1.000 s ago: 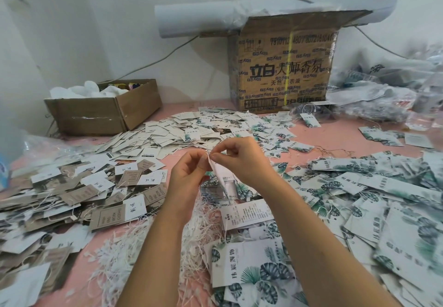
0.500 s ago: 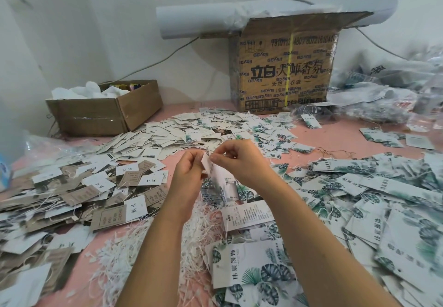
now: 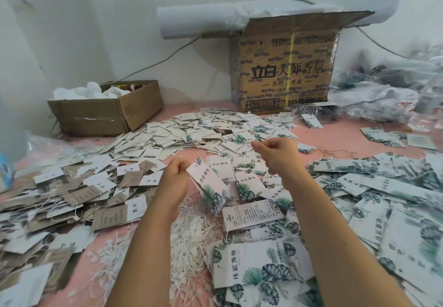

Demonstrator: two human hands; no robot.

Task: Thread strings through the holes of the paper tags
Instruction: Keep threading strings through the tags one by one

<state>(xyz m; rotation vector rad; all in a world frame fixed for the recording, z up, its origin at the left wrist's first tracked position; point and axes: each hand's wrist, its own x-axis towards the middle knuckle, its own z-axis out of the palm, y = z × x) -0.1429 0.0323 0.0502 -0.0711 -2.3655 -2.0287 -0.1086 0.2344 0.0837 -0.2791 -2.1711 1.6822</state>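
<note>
My left hand [image 3: 176, 175] pinches the top corner of a white paper tag with green leaf print [image 3: 209, 185], which hangs tilted over the table. My right hand [image 3: 279, 157] is raised to the right of it, fingers curled, pinching the end of a thin string [image 3: 256, 142] that is barely visible. A heap of loose white strings [image 3: 191, 232] lies under my forearms. Leaf-print tags [image 3: 251, 268] lie in a pile near the front.
Brown and white tags [image 3: 79, 194] cover the left of the pink table [image 3: 345, 134]. More leaf tags [image 3: 395, 187] spread on the right. A low cardboard box [image 3: 105, 112] sits back left, a tall printed carton [image 3: 285, 72] at the back, plastic bags [image 3: 393, 91] beside it.
My hands have drawn apart: the right hand moved up and to the right with the string, while the left hand stayed low holding the tag, which now hangs more openly.
</note>
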